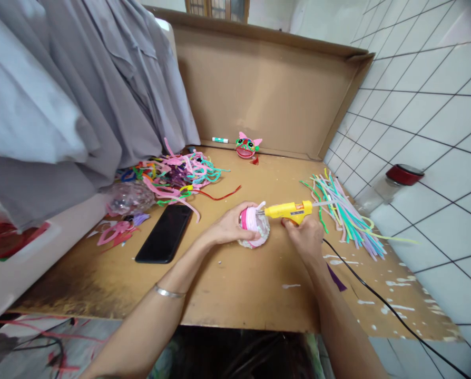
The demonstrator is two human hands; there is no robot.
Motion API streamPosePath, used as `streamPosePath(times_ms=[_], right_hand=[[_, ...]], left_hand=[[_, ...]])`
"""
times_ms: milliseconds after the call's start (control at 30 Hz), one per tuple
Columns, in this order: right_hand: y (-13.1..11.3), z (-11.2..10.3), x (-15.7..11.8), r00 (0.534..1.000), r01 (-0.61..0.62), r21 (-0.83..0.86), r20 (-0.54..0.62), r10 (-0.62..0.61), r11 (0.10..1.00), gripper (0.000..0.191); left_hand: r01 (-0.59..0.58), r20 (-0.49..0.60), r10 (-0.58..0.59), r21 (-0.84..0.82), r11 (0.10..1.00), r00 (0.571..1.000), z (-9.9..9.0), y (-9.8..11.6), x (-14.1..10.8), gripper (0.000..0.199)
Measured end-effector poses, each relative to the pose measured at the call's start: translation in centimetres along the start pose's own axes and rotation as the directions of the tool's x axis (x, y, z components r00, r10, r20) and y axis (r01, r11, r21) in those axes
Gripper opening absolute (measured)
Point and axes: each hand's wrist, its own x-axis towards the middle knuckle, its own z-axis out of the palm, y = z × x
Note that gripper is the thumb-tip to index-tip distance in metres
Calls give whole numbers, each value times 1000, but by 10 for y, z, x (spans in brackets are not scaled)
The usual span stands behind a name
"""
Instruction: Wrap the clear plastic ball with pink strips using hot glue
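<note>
My left hand (pixel 235 225) holds a round clear piece (pixel 263 229) partly wrapped with pink and white fuzzy strips (pixel 250 218). A loose pale strip end sticks up at its top. My right hand (pixel 305 236) is closed round the handle of a yellow glue gun (pixel 288 211), which points left. The gun's metal nozzle meets the upper right of the wrapped piece; whether it touches is too small to tell. A clear glue stick (pixel 323 203) juts from the gun's back.
Colourful pipe cleaners (pixel 180 171) lie heaped at the back left, others (pixel 352 216) on the right. A black phone (pixel 164 234) lies left of my hands. A decorated animal head (pixel 247 146) and glue tube (pixel 220 140) are at the back. A black cord (pixel 373 292) trails right.
</note>
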Motion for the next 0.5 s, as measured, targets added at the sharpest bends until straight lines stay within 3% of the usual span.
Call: streamPosePath(times_ms=[500], right_hand=[[1,2,0,1000,7,-4,-17,-7,1000,26]], left_hand=[[0,-8,1,12,1000,1000,-1,1,0,79]])
